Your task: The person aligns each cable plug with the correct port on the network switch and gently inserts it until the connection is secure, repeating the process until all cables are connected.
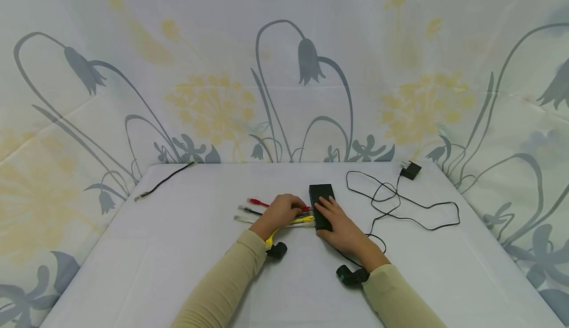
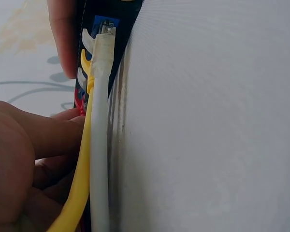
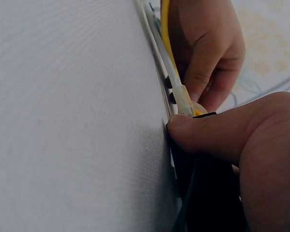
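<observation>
A black network switch [image 1: 321,190] lies on the white table with Ethernet cables along its left side. My right hand [image 1: 341,226] grips it, fingers over the top and thumb on the near edge. My left hand [image 1: 281,211] pinches the red cable [image 1: 258,202] by its plug at the farthest used port; the left wrist view shows the red boot [image 2: 79,99] at the fingertips. The white cable [image 2: 100,145] sits in the nearest port in view, with the yellow cable [image 2: 78,183] beside it. A black cable [image 1: 251,210] runs under my left hand, its far end hidden.
A thin black power cord [image 1: 433,229] loops over the right side of the table up to a power adapter [image 1: 411,170] at the back. A short black cable [image 1: 164,181] lies at the back left. A patterned curtain [image 1: 284,96] hangs behind the table.
</observation>
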The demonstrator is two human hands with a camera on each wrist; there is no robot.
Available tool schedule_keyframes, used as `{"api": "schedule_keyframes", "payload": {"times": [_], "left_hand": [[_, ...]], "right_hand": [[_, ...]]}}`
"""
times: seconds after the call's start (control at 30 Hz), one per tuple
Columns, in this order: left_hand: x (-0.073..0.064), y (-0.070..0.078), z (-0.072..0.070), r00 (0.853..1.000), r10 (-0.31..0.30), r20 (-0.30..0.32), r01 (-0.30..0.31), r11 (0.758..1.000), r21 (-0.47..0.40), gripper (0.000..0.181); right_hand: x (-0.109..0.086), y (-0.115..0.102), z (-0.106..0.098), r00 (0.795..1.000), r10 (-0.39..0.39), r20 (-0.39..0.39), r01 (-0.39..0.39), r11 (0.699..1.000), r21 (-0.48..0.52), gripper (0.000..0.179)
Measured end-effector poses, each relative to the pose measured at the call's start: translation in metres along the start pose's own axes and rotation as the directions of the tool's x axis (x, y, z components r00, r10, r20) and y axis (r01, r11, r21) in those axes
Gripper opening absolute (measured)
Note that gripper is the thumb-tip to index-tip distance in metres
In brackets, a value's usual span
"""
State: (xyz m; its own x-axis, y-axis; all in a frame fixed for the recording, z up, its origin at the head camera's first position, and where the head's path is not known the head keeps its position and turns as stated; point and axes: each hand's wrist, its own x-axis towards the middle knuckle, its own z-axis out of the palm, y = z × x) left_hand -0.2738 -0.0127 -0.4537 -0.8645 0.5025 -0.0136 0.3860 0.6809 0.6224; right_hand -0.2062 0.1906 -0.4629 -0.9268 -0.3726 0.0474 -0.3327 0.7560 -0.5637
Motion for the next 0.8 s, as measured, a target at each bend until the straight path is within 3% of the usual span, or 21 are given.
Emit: {"api": "schedule_keyframes", "payload": {"times": [0.8], "left_hand": [[0.005,-0.0015,0.0015,1.0,0.015,-0.01,-0.015,1.0,-0.001,0.019]], "right_hand": [[0.0007,0.0001,-0.0009,1.0,-0.011,0.006,0.011,1.0,-0.017,0.068]]}}
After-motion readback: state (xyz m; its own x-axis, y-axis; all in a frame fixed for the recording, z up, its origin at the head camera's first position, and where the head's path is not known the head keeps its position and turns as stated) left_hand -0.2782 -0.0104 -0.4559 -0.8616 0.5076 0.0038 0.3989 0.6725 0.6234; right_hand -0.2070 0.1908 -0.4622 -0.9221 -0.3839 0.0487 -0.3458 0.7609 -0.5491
